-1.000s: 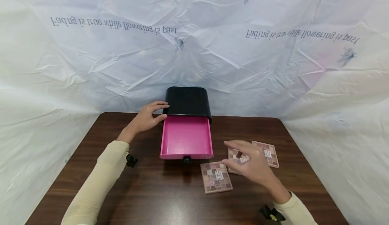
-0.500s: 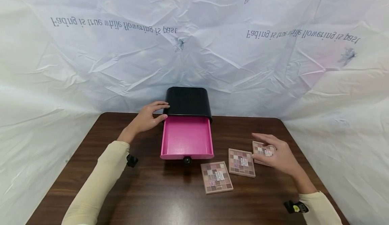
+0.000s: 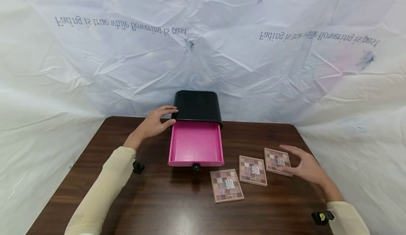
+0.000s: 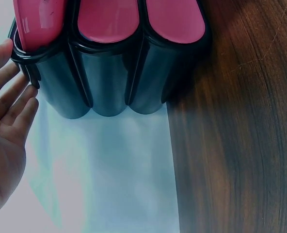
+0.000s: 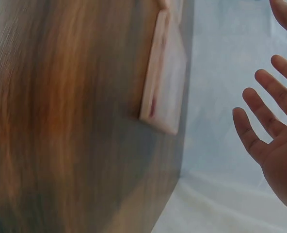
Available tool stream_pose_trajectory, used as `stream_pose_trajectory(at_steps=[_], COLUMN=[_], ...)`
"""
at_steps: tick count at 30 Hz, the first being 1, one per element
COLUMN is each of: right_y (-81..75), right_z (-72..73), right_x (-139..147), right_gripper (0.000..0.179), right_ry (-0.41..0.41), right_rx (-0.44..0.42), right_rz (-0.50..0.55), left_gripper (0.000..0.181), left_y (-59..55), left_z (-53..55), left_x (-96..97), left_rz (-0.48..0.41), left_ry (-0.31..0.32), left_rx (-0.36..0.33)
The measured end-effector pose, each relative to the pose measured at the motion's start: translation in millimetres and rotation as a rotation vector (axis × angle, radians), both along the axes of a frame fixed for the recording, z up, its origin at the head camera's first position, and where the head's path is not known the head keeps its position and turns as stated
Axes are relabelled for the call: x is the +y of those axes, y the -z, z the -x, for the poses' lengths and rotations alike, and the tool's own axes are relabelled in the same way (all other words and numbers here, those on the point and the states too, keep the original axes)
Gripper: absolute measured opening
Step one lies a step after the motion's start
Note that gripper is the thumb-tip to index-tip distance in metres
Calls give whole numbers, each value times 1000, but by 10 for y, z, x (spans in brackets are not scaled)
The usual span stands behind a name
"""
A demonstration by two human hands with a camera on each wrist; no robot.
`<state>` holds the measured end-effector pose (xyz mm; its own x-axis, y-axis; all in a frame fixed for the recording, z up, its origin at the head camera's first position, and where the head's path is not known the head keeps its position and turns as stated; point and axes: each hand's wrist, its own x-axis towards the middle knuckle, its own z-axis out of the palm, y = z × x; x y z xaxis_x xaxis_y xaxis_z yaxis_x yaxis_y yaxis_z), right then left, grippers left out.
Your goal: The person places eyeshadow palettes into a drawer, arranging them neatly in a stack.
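**Drawer [image 3: 196,141] out, stowing seemingly not begun**

I'm watching the box [image 3: 198,106] from afar. Its drawer is sticking out toward the person, the pink floor showing with nothing lying on it, so I'm counting the opening as done. To the right of the box, the near palette [image 3: 226,185], the middle palette [image 3: 252,170] and the far palette [image 3: 272,159] are lying on the table [image 3: 158,199], the near one just off the drawer's front right corner. I'm judging that putting all three in, then closing up, is what's left.

The left hand [image 3: 153,123] is resting its fingertips against the box's left side, fingers loosely extended, steadying rather than grasping, I'm guessing. The right hand [image 3: 306,166] is hovering at the far palette, thumb and fingers parted; it's gripping nothing, though I can't tell whether the thumb is touching.

For room, I'm minding the curtain [image 3: 203,69] hanging just behind the box, and the table's right edge, near which the far palette is lying. In front of the box, bare table is spreading wide, and I'm seeing nothing standing between the palettes and the drawer.
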<state>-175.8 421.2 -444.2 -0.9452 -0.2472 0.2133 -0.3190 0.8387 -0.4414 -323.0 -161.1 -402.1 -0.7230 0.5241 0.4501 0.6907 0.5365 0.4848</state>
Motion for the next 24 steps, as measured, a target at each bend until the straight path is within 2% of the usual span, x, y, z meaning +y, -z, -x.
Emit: stream_pose_trajectory(at_steps=[8, 16, 24], right_y=[117, 251, 362], right_z=[65, 128, 179], right_x=[177, 315, 392], right_gripper=[95, 99, 104], right_ry=[31, 67, 62], right_rx=[-96, -154, -229], right_rz=[-65, -77, -80], left_gripper=[47, 48, 47], left_y=[-5, -13, -19], left_z=[-6, -9, -11], left_x=[3, -1, 8], left_rz=[4, 7, 6], left_ry=[3, -2, -7], left_rx=[7, -4, -12])
